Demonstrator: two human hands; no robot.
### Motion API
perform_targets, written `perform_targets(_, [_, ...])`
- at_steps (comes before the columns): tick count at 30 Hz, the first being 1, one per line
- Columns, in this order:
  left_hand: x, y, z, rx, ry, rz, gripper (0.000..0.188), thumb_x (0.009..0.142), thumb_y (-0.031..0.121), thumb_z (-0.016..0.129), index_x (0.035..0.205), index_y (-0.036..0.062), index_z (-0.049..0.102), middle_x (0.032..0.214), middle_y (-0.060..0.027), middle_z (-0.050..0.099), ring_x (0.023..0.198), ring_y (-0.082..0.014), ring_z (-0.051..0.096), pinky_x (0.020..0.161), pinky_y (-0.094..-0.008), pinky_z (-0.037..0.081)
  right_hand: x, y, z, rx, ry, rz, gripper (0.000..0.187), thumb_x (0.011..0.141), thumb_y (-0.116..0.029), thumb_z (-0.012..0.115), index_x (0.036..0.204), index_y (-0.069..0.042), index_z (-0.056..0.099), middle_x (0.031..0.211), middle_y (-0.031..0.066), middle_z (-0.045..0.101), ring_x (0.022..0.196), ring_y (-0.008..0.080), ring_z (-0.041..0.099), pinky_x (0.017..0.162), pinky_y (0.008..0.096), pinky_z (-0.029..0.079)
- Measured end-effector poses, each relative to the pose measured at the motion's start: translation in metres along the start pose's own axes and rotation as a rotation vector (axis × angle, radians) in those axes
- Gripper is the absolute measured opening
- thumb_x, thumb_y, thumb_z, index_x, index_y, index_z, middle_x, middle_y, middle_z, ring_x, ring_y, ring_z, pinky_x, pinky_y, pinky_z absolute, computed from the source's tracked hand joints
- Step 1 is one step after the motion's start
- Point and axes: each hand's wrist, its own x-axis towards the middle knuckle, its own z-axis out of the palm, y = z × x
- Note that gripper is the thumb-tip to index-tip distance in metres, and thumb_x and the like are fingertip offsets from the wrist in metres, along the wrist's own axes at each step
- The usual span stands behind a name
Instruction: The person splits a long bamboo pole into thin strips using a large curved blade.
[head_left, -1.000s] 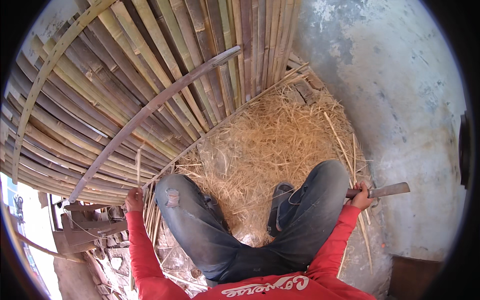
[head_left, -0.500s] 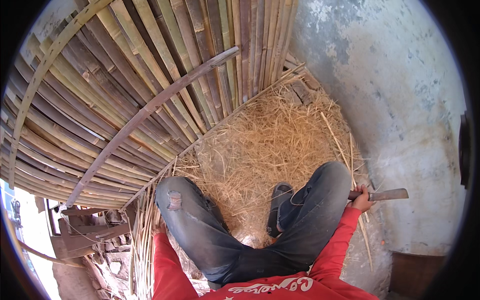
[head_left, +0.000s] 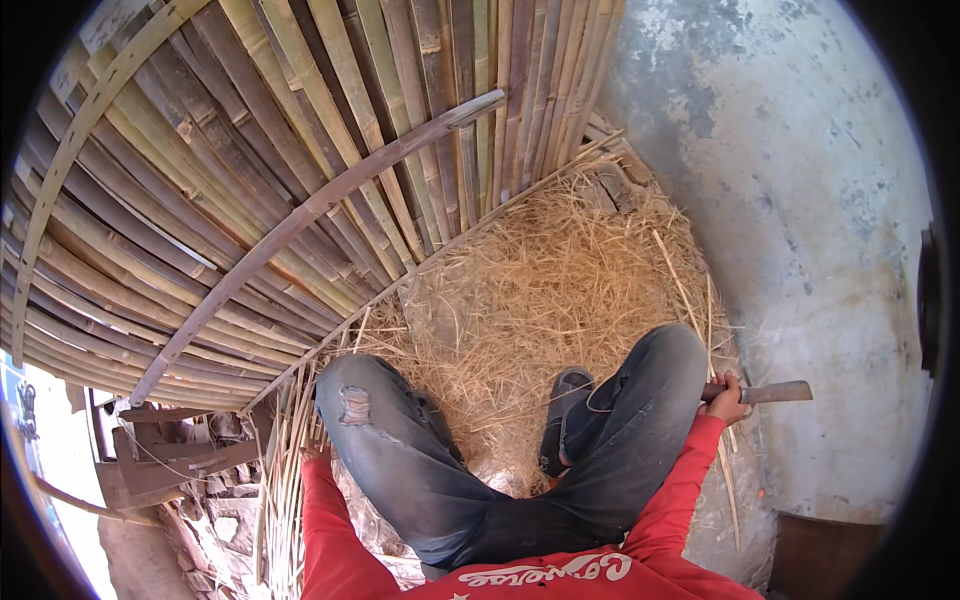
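Red sleeves (head_left: 680, 490) flank both legs (head_left: 405, 465), right hand (head_left: 727, 400) gripping a knife (head_left: 780, 392), left hand (head_left: 314, 446) too hidden to tell.

Pale shavings (head_left: 560, 270) and thin strips (head_left: 676, 275) litter the floor (head_left: 706, 525).

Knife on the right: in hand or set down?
In hand: the right hand grips the knife around its handle, with the blade sticking out toward the wall.

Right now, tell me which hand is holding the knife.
The right hand, beside the right knee, grips the knife by its handle; the left hand is down by the thin sticks.
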Motion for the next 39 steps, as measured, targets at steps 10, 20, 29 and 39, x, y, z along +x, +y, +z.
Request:
perform_targets(10, [-0.006, 0.018, -0.006, 0.045, -0.136, -0.047, 0.037, 0.080, 0.034, 0.075, 0.106, 0.0092, 0.065, 0.105, -0.0253, 0.060, 0.086, -0.0399, 0.066, 0.074, -0.0519, 0.052, 0.010, 0.007, -0.009, 0.011, -0.020, 0.020, 0.022, 0.081, 0.003, 0.068, 0.098, 0.009, 0.056, 0.088, 0.0168, 0.065, 0.075, 0.0275, 0.069, 0.066, 0.0350, 0.061])
perform_targets(20, [-0.014, 0.044, -0.011, -0.017, -0.067, 0.090, 0.030, 0.084, 0.025, 0.068, 0.107, 0.0052, 0.067, 0.092, -0.0226, 0.064, 0.078, -0.0340, 0.067, 0.067, -0.0465, 0.051, 0.025, 0.017, -0.019, 0.035, -0.038, 0.060, 0.014, 0.081, 0.001, 0.068, 0.090, 0.008, 0.060, 0.081, 0.0151, 0.065, 0.068, 0.0235, 0.065, 0.062, 0.0335, 0.057])
perform_targets(29, [-0.031, 0.099, -0.066, -0.329, 0.175, 0.512, 0.026, 0.088, 0.017, 0.062, 0.107, 0.0015, 0.068, 0.081, -0.0202, 0.068, 0.070, -0.0286, 0.068, 0.061, -0.0417, 0.050, 0.022, 0.016, -0.013, 0.009, -0.038, 0.072, 0.018, 0.081, 0.003, 0.065, 0.097, 0.011, 0.061, 0.087, 0.0170, 0.066, 0.072, 0.0243, 0.067, 0.065, 0.0324, 0.059])
perform_targets(39, [-0.055, 0.051, -0.161, -0.823, -0.078, 0.194, 0.022, 0.096, 0.010, 0.055, 0.113, -0.0006, 0.065, 0.077, -0.0058, 0.063, 0.062, -0.0118, 0.058, 0.056, -0.0281, 0.051, 0.027, 0.031, -0.021, 0.071, -0.063, 0.113, 0.021, 0.081, 0.002, 0.067, 0.099, 0.010, 0.059, 0.087, 0.0161, 0.065, 0.073, 0.0237, 0.067, 0.062, 0.0325, 0.057])
